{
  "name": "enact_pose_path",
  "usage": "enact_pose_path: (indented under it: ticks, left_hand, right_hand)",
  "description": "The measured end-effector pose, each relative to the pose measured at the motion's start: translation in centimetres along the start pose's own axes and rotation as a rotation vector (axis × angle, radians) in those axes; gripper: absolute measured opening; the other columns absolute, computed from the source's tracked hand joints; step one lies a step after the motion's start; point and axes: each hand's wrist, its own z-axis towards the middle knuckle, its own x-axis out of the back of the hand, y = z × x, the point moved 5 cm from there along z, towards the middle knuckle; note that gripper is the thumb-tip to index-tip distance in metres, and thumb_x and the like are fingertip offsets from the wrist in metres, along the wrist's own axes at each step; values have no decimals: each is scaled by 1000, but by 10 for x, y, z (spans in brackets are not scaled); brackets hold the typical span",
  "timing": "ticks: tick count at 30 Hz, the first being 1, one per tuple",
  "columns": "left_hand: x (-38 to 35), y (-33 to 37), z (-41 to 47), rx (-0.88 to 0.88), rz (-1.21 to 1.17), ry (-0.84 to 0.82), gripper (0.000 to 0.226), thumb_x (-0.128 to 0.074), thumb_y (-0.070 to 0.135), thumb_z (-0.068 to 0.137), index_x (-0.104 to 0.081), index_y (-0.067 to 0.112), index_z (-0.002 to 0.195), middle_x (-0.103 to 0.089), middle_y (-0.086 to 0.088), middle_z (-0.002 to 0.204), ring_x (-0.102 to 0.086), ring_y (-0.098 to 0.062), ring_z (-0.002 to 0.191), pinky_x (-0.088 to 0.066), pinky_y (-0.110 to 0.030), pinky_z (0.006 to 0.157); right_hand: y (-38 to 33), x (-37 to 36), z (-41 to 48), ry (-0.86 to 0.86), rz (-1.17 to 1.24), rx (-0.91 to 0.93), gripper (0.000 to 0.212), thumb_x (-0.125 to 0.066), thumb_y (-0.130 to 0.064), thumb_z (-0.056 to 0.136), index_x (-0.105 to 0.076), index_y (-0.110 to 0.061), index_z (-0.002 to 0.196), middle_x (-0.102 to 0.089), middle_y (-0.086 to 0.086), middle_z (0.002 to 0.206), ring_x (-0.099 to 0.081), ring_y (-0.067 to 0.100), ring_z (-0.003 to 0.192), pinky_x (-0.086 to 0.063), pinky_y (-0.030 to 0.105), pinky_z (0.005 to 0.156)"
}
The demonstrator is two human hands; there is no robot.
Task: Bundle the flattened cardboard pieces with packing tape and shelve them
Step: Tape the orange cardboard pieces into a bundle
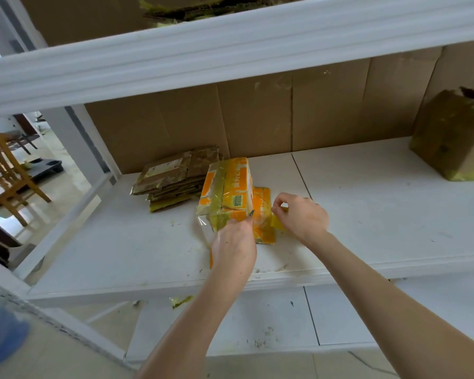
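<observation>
White shelf (pixel 367 203) bears orange bundle (pixel 230 187), lengthwise away, left hand (pixel 233 242) gripping.

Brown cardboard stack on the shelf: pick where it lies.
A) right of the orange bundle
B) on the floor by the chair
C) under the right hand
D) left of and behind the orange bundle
D: the brown cardboard stack lies flat on the shelf, left of and behind the orange bundle that the left hand grips, while the right hand pinches a tape strip on the other side.
</observation>
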Motion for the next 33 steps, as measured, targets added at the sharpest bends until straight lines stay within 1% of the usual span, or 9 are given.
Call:
enact_pose_path:
  ticks: [4,8,12,15,17,22,27,30,33]
  left_hand:
    - [-8,-4,9,7,35,-62,29,-50,7,93,-64,20,115,-62,-7,101,-63,-27,91,-43,-31,62]
    - [-13,-9,-3,-34,-16,-89,34,-46,12,95,-61,24,123,-62,-5,104,-62,-26,93,-48,-33,70]
    - [19,-5,-11,-125,-315,159,32,-49,18,95,-56,24,126,-63,1,103,-63,-18,83,-56,-35,66]
    - [52,-39,8,-50,-440,367,27,-53,17,95,-60,19,121,-61,8,90,-56,-4,64,-43,-13,49]
    - [58,-82,26,77,-486,403,25,-54,14,94,-62,15,118,-61,8,85,-51,1,60,-38,-10,47]
    - [5,-183,51,364,-360,165,28,-49,12,96,-61,11,121,-61,-14,110,-56,-28,87,-43,-34,75]
    - [-42,-228,54,430,-224,-42,33,-48,13,96,-57,9,128,-53,-16,118,-56,-33,95,-49,-42,84]
    - [-25,-209,64,282,-226,123,31,-53,19,95,-57,12,125,-53,-14,121,-56,-33,103,-51,-46,83]
    - [33,-132,69,-172,-541,473,13,-56,18,91,-62,16,103,-59,0,101,-59,-17,84,-53,-34,70]
  right_hand:
    - [4,5,-2,-1,95,-20,18,-44,-45,95,-58,-36,89,-60,-6,79,-56,21,75,-36,25,55]
    - [23,19,-3,47,225,-108,17,-47,-44,93,-59,-35,86,-63,-3,88,-56,24,83,-44,31,65]
    - [33,28,-5,149,357,-173,15,-51,-45,93,-60,-33,90,-61,-2,93,-54,23,86,-46,32,69]
    - [27,30,-5,187,426,-191,11,-58,-46,88,-59,-35,91,-56,-9,91,-54,19,84,-44,29,63]
    - [19,29,-4,191,441,-177,8,-59,-43,89,-57,-36,90,-54,-11,92,-53,17,84,-46,29,64]
    - [7,18,-4,189,431,-178,6,-58,-40,91,-58,-35,92,-54,-9,94,-53,17,85,-41,26,60]
    - [0,8,-3,168,404,-210,5,-57,-41,92,-56,-36,94,-54,-8,98,-53,19,93,-42,26,64]
    - [-2,8,-4,188,400,-221,5,-58,-41,92,-57,-36,93,-54,-8,97,-54,20,95,-46,29,68]
    - [-3,9,-6,203,403,-229,4,-59,-39,90,-58,-36,90,-55,-9,96,-56,22,96,-53,42,78]
